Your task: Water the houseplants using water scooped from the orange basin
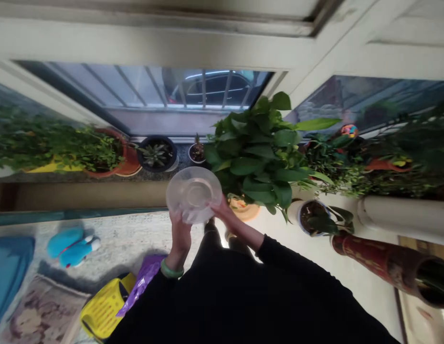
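Note:
Both my hands are closed on the near rim of a translucent plastic bowl (194, 193), held in front of me close to the windowsill. My left hand (180, 230) grips its lower left edge, with a pale green bangle on the wrist. At the lower right edge is my right hand (222, 209), its fingertips on the bowl. Nothing can be made out inside the bowl. Just beyond it, a small pot (197, 153) with a little plant stands on the sill, and a large leafy plant (256, 153) spreads to its right.
A succulent pot (156, 154) and a terracotta pot (107, 153) line the sill to the left. Right of me stand a white pot (313, 217) and a tall red vase (390, 267). A yellow basket (104, 306), purple bag (145, 277) and blue plush toy (73, 246) are on the left.

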`<state>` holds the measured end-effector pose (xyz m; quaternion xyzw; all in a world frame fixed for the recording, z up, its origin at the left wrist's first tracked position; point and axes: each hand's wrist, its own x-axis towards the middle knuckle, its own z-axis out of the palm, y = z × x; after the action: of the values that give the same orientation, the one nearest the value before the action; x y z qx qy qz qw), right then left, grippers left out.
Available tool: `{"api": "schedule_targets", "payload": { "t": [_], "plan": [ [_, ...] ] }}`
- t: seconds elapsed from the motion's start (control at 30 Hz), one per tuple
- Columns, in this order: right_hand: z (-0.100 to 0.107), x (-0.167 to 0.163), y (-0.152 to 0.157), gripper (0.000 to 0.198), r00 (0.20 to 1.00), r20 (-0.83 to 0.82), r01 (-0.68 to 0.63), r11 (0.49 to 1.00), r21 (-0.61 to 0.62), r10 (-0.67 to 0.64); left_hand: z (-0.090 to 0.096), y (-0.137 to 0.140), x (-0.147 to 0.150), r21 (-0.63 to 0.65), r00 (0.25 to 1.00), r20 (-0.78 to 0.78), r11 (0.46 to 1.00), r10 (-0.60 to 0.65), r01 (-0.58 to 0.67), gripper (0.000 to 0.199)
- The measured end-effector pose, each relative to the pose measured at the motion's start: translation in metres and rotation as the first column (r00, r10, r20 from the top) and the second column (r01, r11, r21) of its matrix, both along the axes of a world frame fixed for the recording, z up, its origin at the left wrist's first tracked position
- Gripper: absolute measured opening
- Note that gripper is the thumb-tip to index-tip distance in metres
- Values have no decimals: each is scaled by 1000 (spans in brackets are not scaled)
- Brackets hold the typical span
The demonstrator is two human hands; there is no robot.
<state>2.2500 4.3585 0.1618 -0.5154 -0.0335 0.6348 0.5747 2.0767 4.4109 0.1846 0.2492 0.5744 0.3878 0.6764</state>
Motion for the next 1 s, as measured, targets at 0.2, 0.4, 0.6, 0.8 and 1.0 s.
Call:
{"api": "schedule_targets", "payload": {
  "t": [0.2,0.4,0.6,0.8,1.0],
  "plan": [
    [27,27,-44,108,997,8,73,991,113,-74,43,-33,30,85,997,58,995,-52,47,68],
    [56,64,-111,110,986,-7,163,969,184,-165,73,-77,69,126,979,102,978,-178,165,62],
    [79,109,-192,129,979,63,183,969,169,-195,79,-138,122,105,930,254,963,-266,247,62],
    [90,142,-277,104,943,79,316,943,102,-325,66,-202,173,40,902,275,941,-334,336,55],
    [79,150,-323,98,856,47,514,857,31,-515,59,-232,207,-5,825,221,845,-521,535,64]
  ]
}}
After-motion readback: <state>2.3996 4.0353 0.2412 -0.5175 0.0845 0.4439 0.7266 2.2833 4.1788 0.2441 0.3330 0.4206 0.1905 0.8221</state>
